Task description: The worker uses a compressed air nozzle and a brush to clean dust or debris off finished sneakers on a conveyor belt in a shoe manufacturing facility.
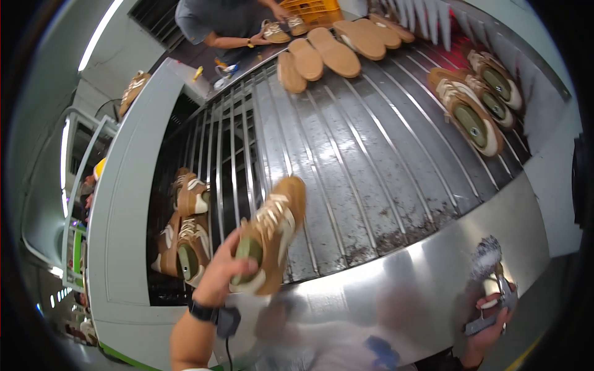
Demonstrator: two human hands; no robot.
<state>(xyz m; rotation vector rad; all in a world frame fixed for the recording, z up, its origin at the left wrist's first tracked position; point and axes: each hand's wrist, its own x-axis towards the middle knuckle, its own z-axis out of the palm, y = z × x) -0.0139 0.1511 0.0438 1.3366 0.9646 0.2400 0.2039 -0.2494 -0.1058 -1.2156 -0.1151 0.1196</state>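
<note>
My left hand [226, 266] grips a tan sneaker [272, 226] by its heel opening, thumb over the olive insole. The sneaker has cream laces and a white side stripe, and its toe points up and away over the metal bars. At the lower right, my right hand [486, 328] is closed around a grey metal hand tool [508, 295]. It has a pale handle part, but its exact kind is unclear. Just beyond the tool is a whitish, bristly patch [487, 256]; I cannot tell whether it belongs to the tool.
Several tan sneakers [192, 241] lie at the left of the barred metal rack [346, 154], others [473, 117] at the right. Shoes with soles [334, 52] facing up line the far edge. Beyond, a person [216, 21] handles two shoes near a yellow crate [312, 7].
</note>
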